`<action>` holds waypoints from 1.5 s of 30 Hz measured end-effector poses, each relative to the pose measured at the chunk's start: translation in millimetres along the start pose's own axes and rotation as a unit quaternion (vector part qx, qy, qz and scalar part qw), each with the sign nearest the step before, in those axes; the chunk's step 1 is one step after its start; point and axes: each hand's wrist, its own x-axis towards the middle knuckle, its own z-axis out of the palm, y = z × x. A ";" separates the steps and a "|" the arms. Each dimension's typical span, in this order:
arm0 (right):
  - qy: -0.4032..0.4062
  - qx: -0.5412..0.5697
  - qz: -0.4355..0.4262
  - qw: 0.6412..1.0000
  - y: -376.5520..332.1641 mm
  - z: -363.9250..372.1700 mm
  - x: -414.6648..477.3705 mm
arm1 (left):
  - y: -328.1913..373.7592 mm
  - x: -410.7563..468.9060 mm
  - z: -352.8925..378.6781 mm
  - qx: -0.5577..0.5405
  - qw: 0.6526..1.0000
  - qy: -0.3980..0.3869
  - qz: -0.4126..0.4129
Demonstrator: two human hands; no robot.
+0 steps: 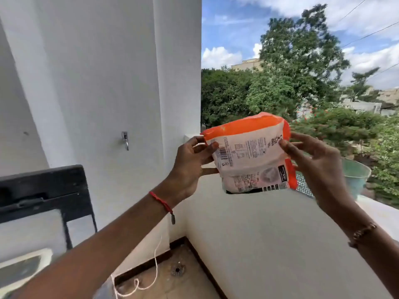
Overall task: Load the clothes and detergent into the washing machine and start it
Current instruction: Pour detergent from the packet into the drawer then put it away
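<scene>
- Far left, at about 8 o'clock in the view, there's a black frame point(43, 190) with a pale rounded corner below it, which might be the washing machine point(23, 268) (too blurry and cropped to be sure). No clothes visible anywhere.
- Next over, one metal hook point(125, 140) on the white wall point(90, 72), around 10 o'clock.
- Left hand point(190, 167) is up near the middle, thumb pressed on the pouch's face by the barcode, other fingers curled behind its left edge. A pinch, not a full fist.
- One detergent pouch point(251, 152), orange and white, held up in the air at dead centre, in front of the balcony parapet point(269, 234) and clear of it.
- It looks soft and crinkly, like a film pack of powder, probably light-ish but floppy, and the plastic could slip. I'd say grip it by the side seams or top corner, since squeezing the belly just shifts the contents.
- Right hand point(317, 167) at 3 o'clock: thumb tip on the pouch's right edge, the other fingers spread loosely behind.
- One green tub point(356, 175) sits beyond, on the parapet.
</scene>
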 end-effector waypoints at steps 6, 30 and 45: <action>-0.171 0.200 0.254 0.931 26.4 119.0 -144.1 | 6.1 -150.1 -142.9 0.002 0.986 0.143 -0.081; -0.280 0.173 0.420 0.846 25.0 370.3 -345.8 | -72.9 -381.4 -378.5 -0.221 0.831 0.434 -0.270; -0.429 -0.084 0.185 0.880 20.2 438.8 -288.6 | -113.3 -400.3 -430.1 -0.251 0.785 0.459 -0.331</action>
